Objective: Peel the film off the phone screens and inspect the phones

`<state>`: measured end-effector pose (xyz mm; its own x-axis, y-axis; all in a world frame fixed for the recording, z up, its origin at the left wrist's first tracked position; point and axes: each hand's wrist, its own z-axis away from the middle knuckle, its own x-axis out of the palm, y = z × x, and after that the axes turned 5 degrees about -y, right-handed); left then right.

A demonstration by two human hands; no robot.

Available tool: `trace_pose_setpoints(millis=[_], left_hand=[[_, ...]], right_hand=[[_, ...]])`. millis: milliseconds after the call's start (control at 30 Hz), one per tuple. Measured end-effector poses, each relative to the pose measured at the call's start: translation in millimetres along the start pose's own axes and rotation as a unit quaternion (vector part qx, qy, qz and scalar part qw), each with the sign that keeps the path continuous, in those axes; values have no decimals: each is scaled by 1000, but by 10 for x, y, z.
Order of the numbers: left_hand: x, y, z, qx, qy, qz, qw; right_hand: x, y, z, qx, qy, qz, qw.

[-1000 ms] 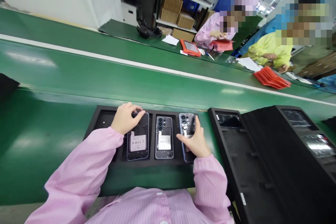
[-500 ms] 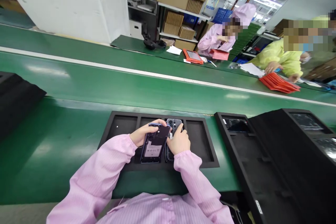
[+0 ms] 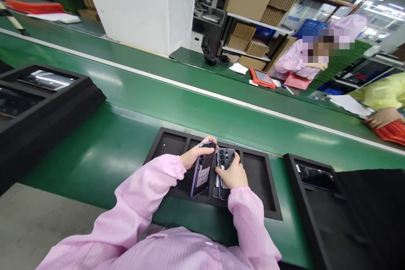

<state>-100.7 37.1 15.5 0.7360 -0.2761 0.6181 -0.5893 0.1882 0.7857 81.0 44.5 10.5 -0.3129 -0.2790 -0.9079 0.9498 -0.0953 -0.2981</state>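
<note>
My left hand (image 3: 199, 152) grips the upper end of a purple-edged smartphone (image 3: 202, 177), tilted on its long side, with a pale printed label on its dark back. My right hand (image 3: 234, 174) closes around another smartphone (image 3: 222, 157), whose back shows several round camera lenses. A second slim edge lies along that phone's left side; I cannot tell whether it is a separate part. Both phones are over the middle compartments of a black foam tray (image 3: 274, 202). The two phones are close together at the top. My fingers hide part of each phone.
Right of the tray is another black foam tray (image 3: 295, 202) with a dark phone (image 3: 316, 177) in it. Stacked black trays (image 3: 47, 114) holding phones stand at left. Across the green bench (image 3: 133, 105), a person in pink (image 3: 294, 59) handles red packets; a yellow sleeve (image 3: 384, 93) shows at right.
The view has swung left, bringing the left tray stack further into sight. The phone in my left hand has turned more onto its edge. My right hand still holds its phone.
</note>
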Motion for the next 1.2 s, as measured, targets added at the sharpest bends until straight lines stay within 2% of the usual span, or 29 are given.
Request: trace_pose_setpoints(millis=[67, 167, 267, 333, 400, 467, 533, 633, 800, 933, 1033, 1067, 1133, 1200], left_hand=[[2, -18, -2, 13, 16, -20, 1000], [11, -41, -4, 33, 44, -53, 997], [32, -59, -4, 48, 70, -74, 994], [45, -61, 5, 57, 86, -79, 992], [46, -48, 19, 66, 99, -78, 990], [29, -16, 37, 81, 105, -75, 988], [0, 29, 51, 99, 101, -70, 987], [-51, 97, 59, 119, 106, -69, 985], [-120, 140, 31, 128, 161, -97, 974], [-143, 118, -24, 83, 223, -118, 964], [-138, 75, -51, 57, 243, -115, 961], [-137, 62, -48, 47, 247, -114, 961], [-145, 53, -23, 54, 252, -152, 954], [-166, 71, 26, 126, 219, -280, 926]], right_hand=[[-2, -47, 43, 7, 10, -20, 1000], [-48, -43, 120, 8, 63, -74, 995], [-166, 29, 156, -53, 107, -185, 975], [-241, 38, 161, -141, 61, -291, 944], [-260, -36, 167, -232, -36, -384, 893], [-207, -191, 181, -292, -104, -439, 843], [-104, -380, 189, -327, -119, -464, 814], [52, -605, 154, -355, -117, -464, 803], [163, -675, -20, -322, -133, -483, 803], [170, -630, -85, -306, -212, -459, 807], [148, -646, -63, -300, -241, -417, 824], [131, -656, -54, -287, -253, -424, 821], [72, -665, -45, -247, -293, -479, 790], [-24, -638, -53, -173, -364, -536, 741]])
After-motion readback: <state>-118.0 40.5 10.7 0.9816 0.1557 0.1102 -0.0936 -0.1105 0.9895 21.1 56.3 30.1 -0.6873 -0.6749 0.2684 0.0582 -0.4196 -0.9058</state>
